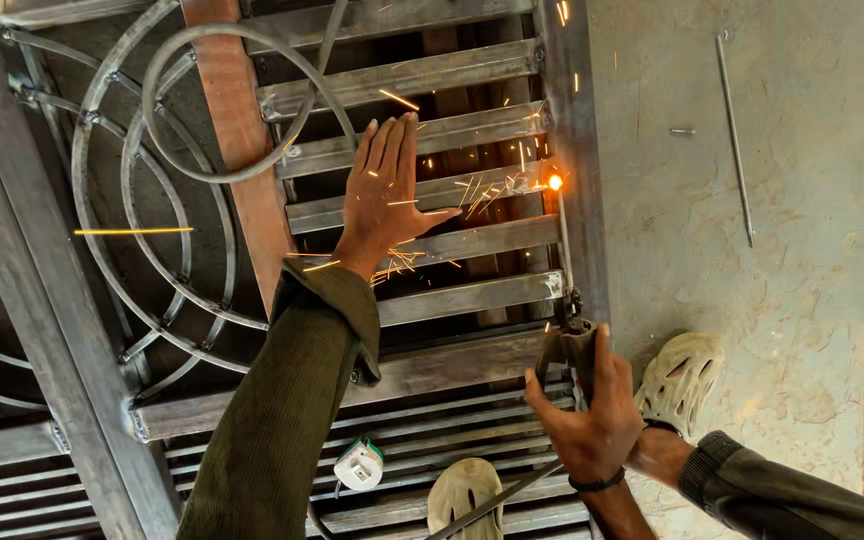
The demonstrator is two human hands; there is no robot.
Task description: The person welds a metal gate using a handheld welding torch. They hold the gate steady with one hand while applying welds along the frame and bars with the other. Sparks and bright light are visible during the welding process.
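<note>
The right hand [592, 425] is closed tight around the handle of a welding holder [570, 345], and the thin welding rod [562, 235] runs up and away from that grip to a bright orange arc [555, 182] where a flat slat meets the upright bar of the metal gate [572, 120] lying on the ground. Sparks fan out to the left of the rod tip. The left hand [384, 190] holds nothing: it is spread flat, fingers together, raised over the slats [422, 185] beside the arc (shielding, I would guess, though I can't tell if it touches the steel). By my reading the weld at this joint is under way; the next move calls for a steady rod tip kept at the seam. Below the grip, two pale clogs [680, 375] and a small tape measure [358, 465] sit nearby.
</note>
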